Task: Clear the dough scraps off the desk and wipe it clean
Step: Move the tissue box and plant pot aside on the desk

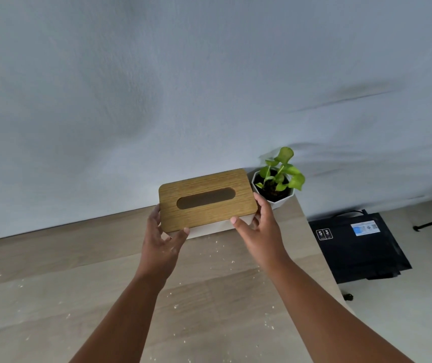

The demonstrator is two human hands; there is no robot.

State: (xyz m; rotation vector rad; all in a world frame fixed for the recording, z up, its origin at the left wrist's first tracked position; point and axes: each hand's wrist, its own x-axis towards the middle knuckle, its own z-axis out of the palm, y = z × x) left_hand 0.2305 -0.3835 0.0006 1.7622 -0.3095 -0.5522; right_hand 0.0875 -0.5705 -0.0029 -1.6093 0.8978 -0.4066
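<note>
A home or small office corner is suggested. A light wooden desk [52,297] is set against a plain pale wall [157,87], and a tissue box [207,203] with a wooden lid is gripped there. Just right of the grip a potted plant [277,182] is seen, and farther right black packages [359,247] are laid on the floor.

A small potted plant [277,179] sits at the far right corner, green leaves rising from a white faceted pot, close against the pale wall [157,87]. Down on the floor [406,323] to the right lies a flat black package [359,247] with a white-and-blue label, and a black cable trails behind it.
</note>
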